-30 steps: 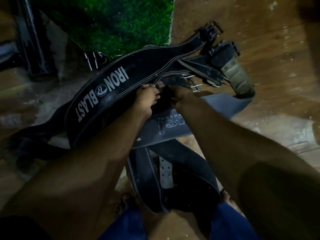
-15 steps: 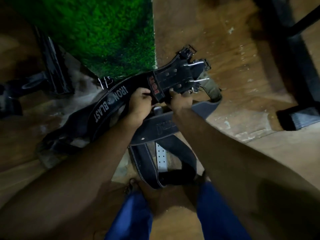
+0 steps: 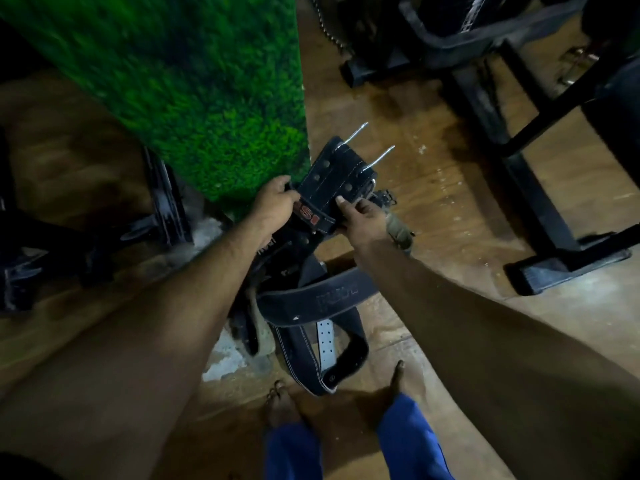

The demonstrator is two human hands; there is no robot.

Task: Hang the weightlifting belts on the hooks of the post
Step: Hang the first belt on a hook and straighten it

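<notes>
At six o'clock, nearest the camera, the person's bare feet (image 3: 287,403) stand on the wooden floor (image 3: 433,188), blue trouser legs (image 3: 408,441) below them. Just beyond the toes a heap of weightlifting belts (image 3: 311,299) lies loose on the floor, one dark strap curling toward the feet with a pale perforated strip (image 3: 325,344) beside it; they look dropped there as a waiting pile, close at hand for picking one by one. Above the heap, near the centre, both arms reach forward to one lifted belt (image 3: 332,178). The left hand (image 3: 273,202) is closed round its edge at nine o'clock of the strap, and the right hand (image 3: 360,216) is clamped on the opposite edge at three o'clock, thumb laid flat over the leather. Gripping both sides seems meant to hold the stiff buckle end spread and pointing away, so the two metal prongs (image 3: 367,147) stick out at one o'clock, free of the fingers. That would leave the buckle end free to catch on a hook. Past the hands, from ten to twelve o'clock, rises a surface covered in green artificial turf (image 3: 207,98), probably the post; no hook can be made out on it. At two o'clock, farthest off, dark metal gym frames (image 3: 512,140) stand on the floor.
</notes>
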